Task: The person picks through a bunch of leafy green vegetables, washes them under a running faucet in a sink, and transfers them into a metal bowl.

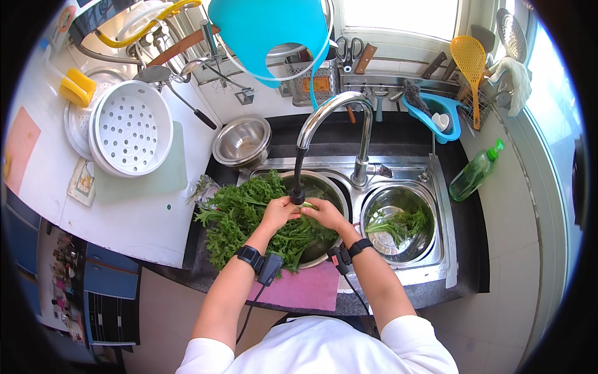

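Just below the black nozzle (297,196) of the chrome faucet (334,99), my left hand (279,212) and my right hand (324,214) meet over the left basin. Between their fingers they hold a pale green stem (307,204), whose ends are partly hidden. Beneath and to the left spreads a large heap of frilly leafy greens (243,205), spilling over the rim of a big metal bowl (344,205). In the right basin, a second metal bowl (380,248) contains a small bunch of greens (397,224).
Stacked metal bowls (242,140) stand behind the heap. A white perforated basket (133,126) sits on the left counter. At the right stands a green pump bottle (474,173). A pink cloth (308,290) lies on the front edge. A turquoise plastic item (268,32) hangs overhead.
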Tool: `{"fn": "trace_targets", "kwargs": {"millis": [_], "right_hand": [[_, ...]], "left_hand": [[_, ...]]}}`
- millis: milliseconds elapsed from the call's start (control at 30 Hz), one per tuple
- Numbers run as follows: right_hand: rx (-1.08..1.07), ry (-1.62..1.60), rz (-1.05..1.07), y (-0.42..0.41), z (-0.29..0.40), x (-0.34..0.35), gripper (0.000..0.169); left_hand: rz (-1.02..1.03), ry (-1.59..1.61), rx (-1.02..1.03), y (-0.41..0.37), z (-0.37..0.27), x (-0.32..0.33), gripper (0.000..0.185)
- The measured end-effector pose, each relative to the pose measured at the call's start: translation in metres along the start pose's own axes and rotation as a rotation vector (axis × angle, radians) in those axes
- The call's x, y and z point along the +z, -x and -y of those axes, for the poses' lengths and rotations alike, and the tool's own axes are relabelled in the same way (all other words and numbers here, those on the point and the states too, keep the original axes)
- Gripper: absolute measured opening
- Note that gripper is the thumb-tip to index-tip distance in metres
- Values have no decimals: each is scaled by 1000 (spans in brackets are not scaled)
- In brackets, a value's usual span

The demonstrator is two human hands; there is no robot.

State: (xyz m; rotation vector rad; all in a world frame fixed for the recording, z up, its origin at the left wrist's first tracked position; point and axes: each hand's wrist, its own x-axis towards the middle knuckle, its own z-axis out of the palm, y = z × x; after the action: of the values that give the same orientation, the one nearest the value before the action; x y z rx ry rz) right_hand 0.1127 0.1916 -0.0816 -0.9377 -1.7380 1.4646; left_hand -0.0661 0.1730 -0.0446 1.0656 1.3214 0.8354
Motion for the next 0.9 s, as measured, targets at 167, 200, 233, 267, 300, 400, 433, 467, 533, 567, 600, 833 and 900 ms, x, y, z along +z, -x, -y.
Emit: {"fn": "trace_targets", "kwargs": {"millis": [167,200,233,267,300,400,433,467,533,567,600,833,900], "right_hand": [[130,42,27,1,-8,3,41],[135,49,16,1,-9,5,40],[53,100,8,3,-11,8,40],[-30,150,-1,4,-14,12,40],[-111,202,-11,4,-18,12,40],[-157,265,-10,6,-24,1,36],[-184,251,-17,7,-23,-1,36],[-166,248,-19,8,-22,-1,34],[-54,81,-26,7,-18,3,34],[2,-1,-30,6,-17,5,34],[12,-15,-4,4,-17,7,35],[6,70,26,-1,-12,19,37],[-100,-10,-39,-7,-16,18,34]], "left_hand": [[79,60,16,-4,10,-1,21],[82,-25,14,-5,12,-2,22],[86,-109,12,-8,13,-3,23],[90,-194,10,-9,15,-5,24],[100,-105,-13,-9,13,-3,25],[140,172,-80,-4,8,0,27],[160,271,-101,-1,5,-1,27],[180,371,-121,1,4,-1,26],[171,393,-72,-1,13,-3,26],[167,405,-47,-4,18,-4,27],[144,347,-33,-6,20,-4,25],[-5,10,67,-1,11,-3,18],[-11,21,118,0,9,-6,19]]}}
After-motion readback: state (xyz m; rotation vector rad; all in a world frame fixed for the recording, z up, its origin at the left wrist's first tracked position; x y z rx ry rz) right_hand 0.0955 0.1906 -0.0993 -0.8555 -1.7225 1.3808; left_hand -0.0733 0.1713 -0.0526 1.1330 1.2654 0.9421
